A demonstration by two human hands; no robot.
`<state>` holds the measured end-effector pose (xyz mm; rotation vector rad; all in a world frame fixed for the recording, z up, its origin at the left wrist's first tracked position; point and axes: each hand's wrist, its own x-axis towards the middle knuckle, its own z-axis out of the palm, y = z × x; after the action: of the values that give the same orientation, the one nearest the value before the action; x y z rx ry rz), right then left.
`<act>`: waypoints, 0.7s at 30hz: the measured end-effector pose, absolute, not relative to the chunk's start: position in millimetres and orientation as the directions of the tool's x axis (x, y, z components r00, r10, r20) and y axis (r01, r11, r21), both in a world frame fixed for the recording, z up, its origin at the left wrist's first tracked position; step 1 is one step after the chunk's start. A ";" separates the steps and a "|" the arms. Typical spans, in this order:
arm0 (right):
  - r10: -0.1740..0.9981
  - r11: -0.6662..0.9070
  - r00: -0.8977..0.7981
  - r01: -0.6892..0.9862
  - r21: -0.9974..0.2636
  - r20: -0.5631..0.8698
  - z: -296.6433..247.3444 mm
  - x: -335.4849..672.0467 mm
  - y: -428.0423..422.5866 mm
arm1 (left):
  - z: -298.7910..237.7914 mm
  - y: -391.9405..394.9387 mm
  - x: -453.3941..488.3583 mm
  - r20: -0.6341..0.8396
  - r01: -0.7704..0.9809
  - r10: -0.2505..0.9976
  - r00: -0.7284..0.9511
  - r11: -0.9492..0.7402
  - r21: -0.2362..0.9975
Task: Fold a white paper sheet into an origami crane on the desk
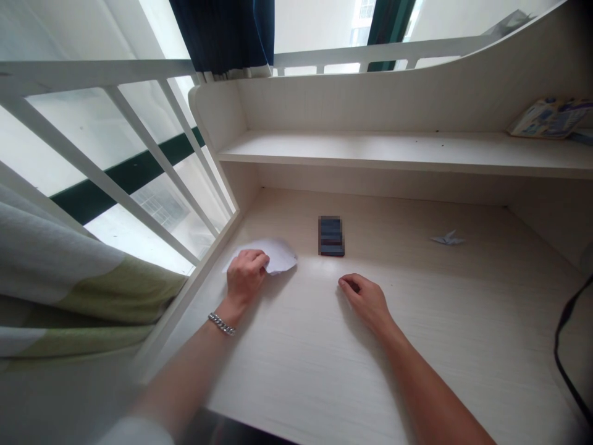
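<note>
A white sheet of paper (281, 254) is at the left of the desk, its near edge gripped by my left hand (245, 275). The fingers are closed round it, and part of the sheet is hidden behind the hand. My right hand (365, 298) is over the middle of the desk, thumb and fingertips pinched together; whether anything small is between them I cannot make out. Beyond and between the hands lies a phone (331, 236) with a blurred screen. Farther right rests a small folded white paper piece (448, 238), pointed like a paper crane.
A shelf (370, 148) runs along the back of the pale desk (296, 364), with a colourful packet (549, 117) at its right end. White rails (139, 145) and a green-and-white cloth (83, 278) border the left. At the right edge hangs a black cord (563, 346).
</note>
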<state>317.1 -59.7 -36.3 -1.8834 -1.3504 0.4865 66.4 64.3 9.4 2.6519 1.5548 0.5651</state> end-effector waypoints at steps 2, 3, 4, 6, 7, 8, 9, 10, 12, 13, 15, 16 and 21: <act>0.923 -0.155 0.366 0.635 -0.757 0.119 -35.3 317.0 -60.0 | -7.6 58.5 66.3 0.202 0.831 0.857 0.474 -0.511 0.220; 0.923 -0.155 0.366 0.635 -0.757 0.118 -35.1 317.0 -60.1 | -12.8 56.9 65.3 0.172 0.820 0.858 0.485 -0.514 0.251; 0.923 -0.156 0.366 0.634 -0.757 0.116 -35.0 317.1 -60.0 | -15.7 55.9 63.9 0.156 0.810 0.858 0.489 -0.513 0.285; 0.923 -0.161 0.368 0.633 -0.758 0.112 -35.2 317.2 -59.7 | -16.4 55.1 60.1 0.126 0.796 0.868 0.479 -0.491 0.353; 0.923 -0.162 0.369 0.633 -0.757 0.111 -35.5 317.3 -59.6 | -15.4 55.1 58.1 0.110 0.793 0.876 0.470 -0.474 0.382; 0.922 -0.163 0.370 0.635 -0.755 0.111 -35.7 317.3 -59.5 | -14.2 55.2 56.3 0.095 0.791 0.882 0.462 -0.458 0.406; 0.922 -0.164 0.371 0.636 -0.754 0.113 -35.9 317.4 -59.5 | -13.0 55.3 54.7 0.084 0.787 0.885 0.457 -0.447 0.425; 0.921 -0.162 0.371 0.637 -0.754 0.115 -36.0 317.4 -59.5 | -12.3 55.4 53.4 0.079 0.782 0.887 0.456 -0.441 0.441; 0.921 -0.157 0.370 0.638 -0.754 0.121 -36.1 317.3 -59.7 | -11.9 55.5 51.7 0.088 0.767 0.886 0.455 -0.441 0.467; 0.921 -0.156 0.370 0.639 -0.753 0.123 -36.2 317.2 -59.7 | -12.1 55.5 51.0 0.095 0.759 0.886 0.454 -0.441 0.479; 0.921 -0.158 0.370 0.640 -0.752 0.121 -36.4 317.1 -59.6 | -12.3 56.1 49.6 0.095 0.746 0.887 0.452 -0.435 0.505; 0.922 -0.159 0.369 0.640 -0.752 0.118 -36.5 317.0 -59.5 | -12.2 56.8 48.5 0.088 0.738 0.888 0.452 -0.427 0.522; 0.924 -0.158 0.363 0.644 -0.749 0.117 -36.9 316.9 -59.7 | -9.2 67.0 40.3 -0.053 0.710 0.887 0.459 -0.331 0.622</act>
<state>316.9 -59.7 -36.9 -1.8896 -1.3632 0.4840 40.3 67.0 -9.2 2.1342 1.3250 0.3992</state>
